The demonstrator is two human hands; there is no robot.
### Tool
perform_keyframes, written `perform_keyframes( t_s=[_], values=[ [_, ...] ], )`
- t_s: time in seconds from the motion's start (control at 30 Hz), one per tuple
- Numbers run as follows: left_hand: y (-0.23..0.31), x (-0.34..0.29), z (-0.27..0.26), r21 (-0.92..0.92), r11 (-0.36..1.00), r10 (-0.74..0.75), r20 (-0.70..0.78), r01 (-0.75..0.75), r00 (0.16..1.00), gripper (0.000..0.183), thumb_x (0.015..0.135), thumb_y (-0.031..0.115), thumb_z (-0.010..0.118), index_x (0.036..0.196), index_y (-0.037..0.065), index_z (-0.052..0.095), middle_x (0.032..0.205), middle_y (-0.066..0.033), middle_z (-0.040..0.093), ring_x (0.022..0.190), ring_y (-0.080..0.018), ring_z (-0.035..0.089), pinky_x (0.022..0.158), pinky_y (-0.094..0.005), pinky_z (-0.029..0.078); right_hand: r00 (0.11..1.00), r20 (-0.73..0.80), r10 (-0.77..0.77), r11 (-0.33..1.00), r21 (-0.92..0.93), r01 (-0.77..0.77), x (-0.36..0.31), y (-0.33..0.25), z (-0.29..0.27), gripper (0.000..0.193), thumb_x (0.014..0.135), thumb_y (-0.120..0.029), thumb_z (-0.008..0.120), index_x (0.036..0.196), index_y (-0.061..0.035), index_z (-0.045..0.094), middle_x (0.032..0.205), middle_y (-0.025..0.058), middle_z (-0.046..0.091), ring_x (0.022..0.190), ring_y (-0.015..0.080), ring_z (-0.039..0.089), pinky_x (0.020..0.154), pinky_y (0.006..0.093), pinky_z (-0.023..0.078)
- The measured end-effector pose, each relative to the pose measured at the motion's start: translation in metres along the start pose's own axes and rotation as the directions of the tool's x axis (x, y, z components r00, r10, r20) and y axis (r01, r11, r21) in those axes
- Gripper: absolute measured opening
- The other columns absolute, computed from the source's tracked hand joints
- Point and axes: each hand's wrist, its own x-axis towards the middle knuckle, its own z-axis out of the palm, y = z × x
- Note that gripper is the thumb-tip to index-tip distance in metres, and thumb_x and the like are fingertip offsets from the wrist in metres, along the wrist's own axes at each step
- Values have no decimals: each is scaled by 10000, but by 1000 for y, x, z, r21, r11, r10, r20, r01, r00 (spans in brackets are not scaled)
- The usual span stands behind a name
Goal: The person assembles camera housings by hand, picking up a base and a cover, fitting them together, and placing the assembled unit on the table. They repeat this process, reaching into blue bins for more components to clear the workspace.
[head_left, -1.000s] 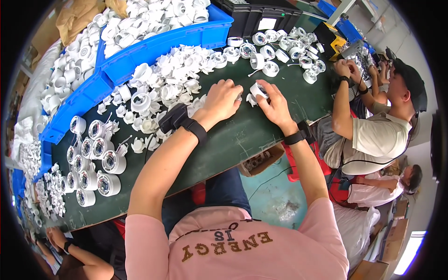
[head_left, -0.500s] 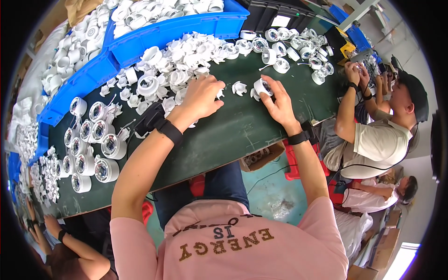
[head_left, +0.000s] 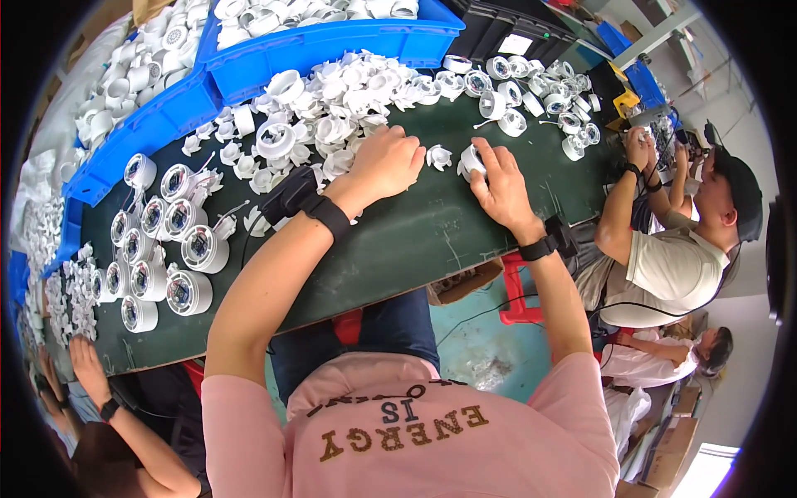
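Observation:
My left hand (head_left: 387,163) is curled closed beside the right edge of a heap of white clawed plastic parts (head_left: 332,124); whatever its fingers hold is hidden behind the hand. A single white clawed part (head_left: 438,158) lies between my two hands. My right hand (head_left: 501,189) grips a white round housing (head_left: 471,161) near the tabletop, thumb on the near side and fingers over its top. More round housings with dark electronics inside (head_left: 204,249) stand in a group at the left of the dark green table (head_left: 374,257).
Blue bins (head_left: 332,46) full of white parts line the far side, beside a black crate (head_left: 506,33). Several round housings (head_left: 548,95) lie at the far right. A co-worker in a cap (head_left: 689,232) works at the right; another person's hand (head_left: 87,365) rests at the left edge.
My left hand has turned, with its fingers drawn in closer. The housing in my right hand has tipped, so its dark inside no longer shows. The whole view has shifted slightly.

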Motion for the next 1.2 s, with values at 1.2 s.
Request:
perform_keyframes(
  t_s=[1.2],
  values=[
    [76, -161, -179, -734, -465, -360, 668, 495, 652, 476, 969, 356, 379, 1196, -39, 517, 1159, -193, 599, 922, -306, 644, 716, -348, 527, 944, 295, -148, 912, 409, 15, 137, -176, 11, 329, 867, -293, 609, 1155, -134, 616, 661, 133, 635, 629, 315, 632, 574, 413, 471]
  ],
)
